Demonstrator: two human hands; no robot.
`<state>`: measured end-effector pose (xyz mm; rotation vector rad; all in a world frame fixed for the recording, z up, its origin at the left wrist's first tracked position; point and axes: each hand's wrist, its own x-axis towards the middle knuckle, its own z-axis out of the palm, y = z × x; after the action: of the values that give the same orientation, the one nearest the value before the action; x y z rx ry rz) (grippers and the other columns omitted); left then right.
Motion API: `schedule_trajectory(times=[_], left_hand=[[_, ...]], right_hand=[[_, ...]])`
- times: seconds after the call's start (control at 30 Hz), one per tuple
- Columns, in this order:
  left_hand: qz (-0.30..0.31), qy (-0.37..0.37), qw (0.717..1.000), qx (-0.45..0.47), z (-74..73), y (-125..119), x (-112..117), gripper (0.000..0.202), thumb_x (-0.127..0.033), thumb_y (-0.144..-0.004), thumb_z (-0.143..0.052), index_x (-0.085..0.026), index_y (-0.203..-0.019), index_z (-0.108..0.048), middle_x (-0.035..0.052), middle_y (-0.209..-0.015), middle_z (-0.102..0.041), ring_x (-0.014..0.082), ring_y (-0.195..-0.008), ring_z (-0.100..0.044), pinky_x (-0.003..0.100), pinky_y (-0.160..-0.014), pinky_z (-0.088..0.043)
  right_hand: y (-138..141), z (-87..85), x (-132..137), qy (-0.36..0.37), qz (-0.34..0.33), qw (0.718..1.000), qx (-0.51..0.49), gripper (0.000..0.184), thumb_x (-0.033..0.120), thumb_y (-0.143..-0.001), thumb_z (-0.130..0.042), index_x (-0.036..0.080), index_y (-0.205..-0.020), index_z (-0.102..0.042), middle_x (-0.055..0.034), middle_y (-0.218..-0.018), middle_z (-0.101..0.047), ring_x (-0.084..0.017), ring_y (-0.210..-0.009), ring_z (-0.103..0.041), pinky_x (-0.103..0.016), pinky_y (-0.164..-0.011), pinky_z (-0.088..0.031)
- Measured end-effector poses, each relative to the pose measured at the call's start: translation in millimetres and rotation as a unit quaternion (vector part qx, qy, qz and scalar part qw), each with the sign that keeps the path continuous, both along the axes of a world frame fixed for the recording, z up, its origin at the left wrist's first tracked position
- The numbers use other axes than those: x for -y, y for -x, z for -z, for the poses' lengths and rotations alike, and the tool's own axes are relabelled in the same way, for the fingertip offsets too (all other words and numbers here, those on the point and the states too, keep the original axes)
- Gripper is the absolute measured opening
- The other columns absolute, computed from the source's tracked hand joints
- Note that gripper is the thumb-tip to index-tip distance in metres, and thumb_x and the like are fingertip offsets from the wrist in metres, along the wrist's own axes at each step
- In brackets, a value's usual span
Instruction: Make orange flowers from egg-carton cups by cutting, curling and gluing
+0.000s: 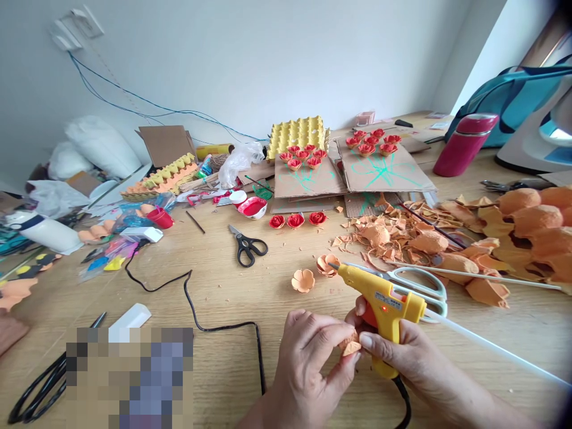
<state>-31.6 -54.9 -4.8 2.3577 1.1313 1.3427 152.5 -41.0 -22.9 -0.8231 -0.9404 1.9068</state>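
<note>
In my right hand (413, 348) is a yellow hot glue gun (379, 298), its nozzle pointing up and left and its small light glowing orange. A long clear glue stick (500, 345) sticks out of its back. My left hand (313, 360) pinches a small orange egg-carton piece (351, 344), and my right thumb reaches its edge. Just beyond the hands lie an orange carton flower cup (303, 280) and a layered orange flower (328, 265) beside the nozzle. White-handled scissors (420, 289) rest behind the glue gun.
Black scissors (248, 245) lie mid-table, near three red flowers (295, 220) and a red paint dish (252, 207). Cardboard panels (308, 183) carry more red flowers. Orange carton scraps (402, 229) heap at right, near a pink bottle (465, 145). A black cord (223, 328) crosses the table.
</note>
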Motion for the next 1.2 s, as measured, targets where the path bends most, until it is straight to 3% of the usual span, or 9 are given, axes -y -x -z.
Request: schedule_trajectory(times=[0.2,0.57,0.83,1.2], left_hand=[[-0.007,0.022,1.0,0.002,2.6,-0.1,1.2,0.025,-0.005,-0.087,-0.065,-0.021,-0.105,-0.062,0.0015,-0.087,-0.073,0.0176,-0.079,-0.065,0.034,-0.08,-0.046],[0.0,-0.003,1.0,0.008,-0.3,-2.7,-0.6,0.026,-0.002,-0.085,-0.065,-0.02,-0.104,-0.064,0.0019,-0.088,-0.074,0.0167,-0.08,-0.068,0.032,-0.078,-0.047],[-0.025,-0.006,1.0,-0.006,-1.7,-3.7,3.6,0.02,-0.006,-0.087,-0.063,-0.021,-0.101,-0.062,-0.0008,-0.076,-0.07,0.0162,-0.07,-0.064,0.033,-0.077,-0.046],[-0.013,0.0,1.0,-0.002,-2.0,-3.8,1.7,0.019,-0.008,-0.088,-0.063,-0.021,-0.102,-0.062,0.0003,-0.079,-0.07,0.0168,-0.072,-0.063,0.032,-0.074,-0.049]], right_hand=[[0.6,-2.6,-0.5,-0.014,-0.006,1.0,0.008,0.03,0.046,-0.082,-0.082,0.021,-0.09,-0.068,0.0001,-0.085,-0.065,-0.016,-0.081,-0.057,-0.027,-0.077,-0.046],[-1.2,3.0,0.8,-0.026,0.001,1.0,0.008,0.025,0.043,-0.085,-0.079,0.022,-0.092,-0.068,0.0013,-0.086,-0.063,-0.015,-0.081,-0.057,-0.026,-0.076,-0.045],[-1.0,2.1,0.7,-0.025,-0.011,1.0,-0.007,0.027,0.042,-0.086,-0.08,0.022,-0.096,-0.066,0.0011,-0.087,-0.065,-0.015,-0.081,-0.057,-0.027,-0.076,-0.046],[0.4,-7.2,1.3,-0.007,-0.001,1.0,-0.006,0.035,0.044,-0.081,-0.083,0.024,-0.1,-0.061,0.0001,-0.086,-0.068,-0.017,-0.08,-0.06,-0.03,-0.078,-0.049]])
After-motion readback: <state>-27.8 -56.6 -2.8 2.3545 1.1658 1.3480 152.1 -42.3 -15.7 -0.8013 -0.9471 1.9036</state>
